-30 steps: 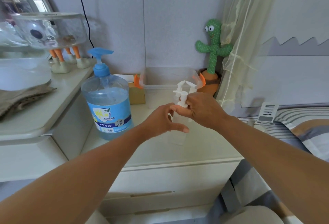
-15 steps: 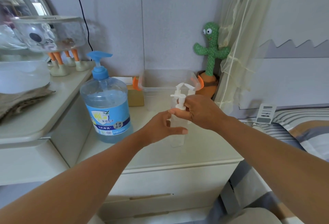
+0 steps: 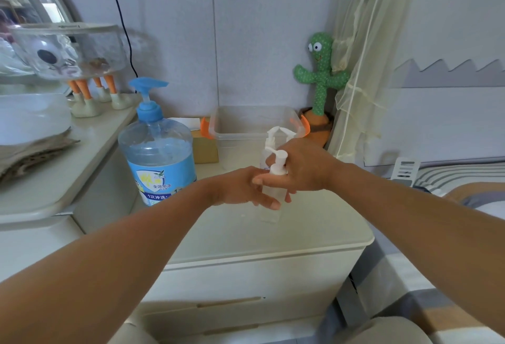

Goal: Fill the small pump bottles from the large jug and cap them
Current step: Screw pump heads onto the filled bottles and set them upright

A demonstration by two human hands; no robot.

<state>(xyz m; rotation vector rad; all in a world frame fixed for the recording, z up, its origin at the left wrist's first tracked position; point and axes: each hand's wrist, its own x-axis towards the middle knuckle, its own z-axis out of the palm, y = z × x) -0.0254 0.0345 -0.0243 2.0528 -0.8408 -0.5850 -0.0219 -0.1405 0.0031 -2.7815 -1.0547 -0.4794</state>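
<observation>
The left hand [image 3: 240,189] curls its fingers round the body of a small clear plastic pump bottle [image 3: 269,213], which stands on the cream cabinet top [image 3: 314,231] straight ahead of the person; the right hand [image 3: 306,171] reaches in from the other side and pinches the white pump cap [image 3: 278,167] at its collar, on the bottle's neck. The step looks like turning the cap on its thread; whether on or off I cannot tell, nor whether the bottle holds any liquid, its wall being pale and see-through.

The large clear jug of blue liquid with a blue pump head [image 3: 158,160] stands near, to the left of the hands and apart from them; other small white-capped pump bottles [image 3: 273,135] stand just behind the right hand, beside a clear plastic tub with orange handles [image 3: 246,125].

The likely trouble is a crooked thread; a cap forced on at a tilt would seem tight and leak later. The light, narrow bottle could twist or tip if the left hand loosens; a wide sweep of the right wrist could knock the bottles behind it.
</observation>
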